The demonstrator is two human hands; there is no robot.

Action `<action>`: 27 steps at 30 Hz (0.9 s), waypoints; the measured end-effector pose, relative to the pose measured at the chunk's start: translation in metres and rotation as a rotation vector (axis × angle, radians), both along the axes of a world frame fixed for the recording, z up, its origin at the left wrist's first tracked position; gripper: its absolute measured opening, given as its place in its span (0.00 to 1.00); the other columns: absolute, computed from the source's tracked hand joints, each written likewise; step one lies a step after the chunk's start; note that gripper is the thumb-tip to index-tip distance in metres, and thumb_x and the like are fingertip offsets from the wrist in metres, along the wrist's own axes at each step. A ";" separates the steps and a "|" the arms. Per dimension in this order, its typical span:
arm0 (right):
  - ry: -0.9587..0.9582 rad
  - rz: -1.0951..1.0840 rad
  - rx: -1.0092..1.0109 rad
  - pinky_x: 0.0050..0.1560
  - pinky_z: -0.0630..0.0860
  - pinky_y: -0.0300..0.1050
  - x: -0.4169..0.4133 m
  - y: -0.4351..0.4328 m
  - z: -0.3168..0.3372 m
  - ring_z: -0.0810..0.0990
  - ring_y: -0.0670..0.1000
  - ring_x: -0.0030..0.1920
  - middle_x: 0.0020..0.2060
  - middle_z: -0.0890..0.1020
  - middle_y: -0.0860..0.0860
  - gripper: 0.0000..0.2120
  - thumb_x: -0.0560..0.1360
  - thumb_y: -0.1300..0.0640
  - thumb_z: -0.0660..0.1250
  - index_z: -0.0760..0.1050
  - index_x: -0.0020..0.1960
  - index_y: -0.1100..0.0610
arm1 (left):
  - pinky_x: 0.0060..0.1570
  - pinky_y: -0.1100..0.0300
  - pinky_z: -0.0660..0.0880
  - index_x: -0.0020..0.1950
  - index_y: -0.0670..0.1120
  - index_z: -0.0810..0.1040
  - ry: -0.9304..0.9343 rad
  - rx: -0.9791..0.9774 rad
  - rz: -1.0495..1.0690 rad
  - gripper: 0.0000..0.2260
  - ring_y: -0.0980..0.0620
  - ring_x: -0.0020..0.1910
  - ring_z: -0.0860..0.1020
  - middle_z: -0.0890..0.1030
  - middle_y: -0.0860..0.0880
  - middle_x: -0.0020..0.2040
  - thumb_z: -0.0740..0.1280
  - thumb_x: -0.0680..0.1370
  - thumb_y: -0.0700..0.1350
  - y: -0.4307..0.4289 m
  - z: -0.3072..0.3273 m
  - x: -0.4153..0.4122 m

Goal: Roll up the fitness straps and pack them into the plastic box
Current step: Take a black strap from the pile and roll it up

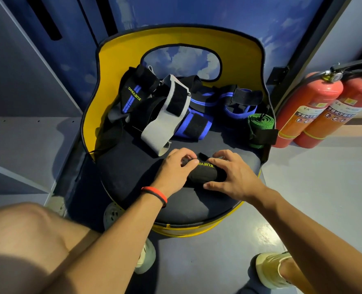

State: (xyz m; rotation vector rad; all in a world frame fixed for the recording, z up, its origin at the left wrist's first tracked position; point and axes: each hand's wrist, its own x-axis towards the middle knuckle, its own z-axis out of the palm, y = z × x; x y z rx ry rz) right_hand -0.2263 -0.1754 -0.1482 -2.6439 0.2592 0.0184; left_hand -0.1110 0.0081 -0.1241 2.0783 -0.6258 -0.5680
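A black strap lies on the front part of the dark seat of a yellow-backed chair, wound into a short, thick roll lying crosswise. Yellow-green letters reading XUEYING run along its top, and a small black flap sticks up at its far edge. The left hand curls its fingers over the roll's left end, fingertips pressed down near the lettering. The right hand wraps the right end, fingers over the top and thumb along the near side, so both hands are clamped on the roll.

Behind it, towards the chair back, the other straps lie in a loose heap: a grey strap with a black patch draped over the middle, a blue strap with a black patch just beside it, and a black strap with blue stripes with the same lettering at the left. A green strap, already rolled, sits at the seat's right edge. A red wristband circles the left wrist. Two red fire extinguishers stand on the floor to the right of the chair
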 end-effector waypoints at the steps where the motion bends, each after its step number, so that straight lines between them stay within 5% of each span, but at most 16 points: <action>1: 0.039 -0.001 0.000 0.67 0.72 0.55 0.002 0.000 0.002 0.68 0.51 0.67 0.67 0.70 0.47 0.41 0.66 0.23 0.65 0.73 0.72 0.43 | 0.56 0.57 0.77 0.57 0.52 0.81 -0.039 -0.016 -0.064 0.07 0.53 0.57 0.78 0.78 0.52 0.57 0.66 0.82 0.47 0.002 0.000 0.001; 6: 0.184 0.006 0.035 0.69 0.67 0.59 0.003 0.000 0.004 0.63 0.50 0.70 0.68 0.68 0.45 0.49 0.59 0.12 0.51 0.81 0.64 0.42 | 0.57 0.60 0.74 0.64 0.56 0.77 0.007 0.141 -0.335 0.13 0.56 0.58 0.76 0.78 0.55 0.59 0.69 0.80 0.51 0.012 0.008 0.006; 11: 0.146 -0.046 0.066 0.70 0.66 0.59 -0.002 0.009 0.001 0.64 0.51 0.70 0.68 0.69 0.45 0.45 0.64 0.17 0.52 0.73 0.71 0.43 | 0.55 0.58 0.76 0.65 0.61 0.73 0.088 0.206 -0.354 0.15 0.55 0.56 0.77 0.78 0.54 0.58 0.69 0.79 0.57 0.013 0.004 0.017; 15: -0.126 -0.032 0.115 0.60 0.74 0.54 -0.009 0.012 -0.005 0.72 0.50 0.58 0.58 0.74 0.45 0.28 0.72 0.32 0.68 0.69 0.66 0.44 | 0.69 0.52 0.68 0.68 0.59 0.75 -0.022 0.256 -0.267 0.19 0.49 0.67 0.68 0.70 0.52 0.66 0.67 0.79 0.61 0.006 -0.008 0.017; 17: -0.173 0.008 0.040 0.58 0.74 0.53 -0.011 0.015 -0.009 0.72 0.50 0.56 0.58 0.74 0.46 0.29 0.71 0.38 0.74 0.69 0.67 0.47 | 0.69 0.52 0.66 0.69 0.56 0.76 -0.041 0.222 -0.225 0.20 0.50 0.68 0.66 0.70 0.52 0.65 0.68 0.78 0.60 0.001 -0.010 0.016; 22: -0.142 -0.127 -0.070 0.56 0.73 0.53 -0.005 0.021 -0.012 0.73 0.53 0.57 0.57 0.76 0.47 0.33 0.68 0.35 0.75 0.70 0.66 0.46 | 0.54 0.56 0.75 0.59 0.52 0.79 -0.041 0.045 0.026 0.16 0.52 0.56 0.77 0.79 0.53 0.55 0.73 0.75 0.58 -0.010 -0.010 0.008; 27: -0.038 -0.138 -0.108 0.62 0.72 0.54 0.000 0.007 -0.008 0.70 0.53 0.62 0.63 0.73 0.48 0.38 0.69 0.28 0.69 0.72 0.72 0.47 | 0.68 0.52 0.72 0.71 0.51 0.74 -0.118 0.073 -0.216 0.29 0.54 0.67 0.72 0.73 0.53 0.67 0.77 0.72 0.57 0.000 -0.016 0.019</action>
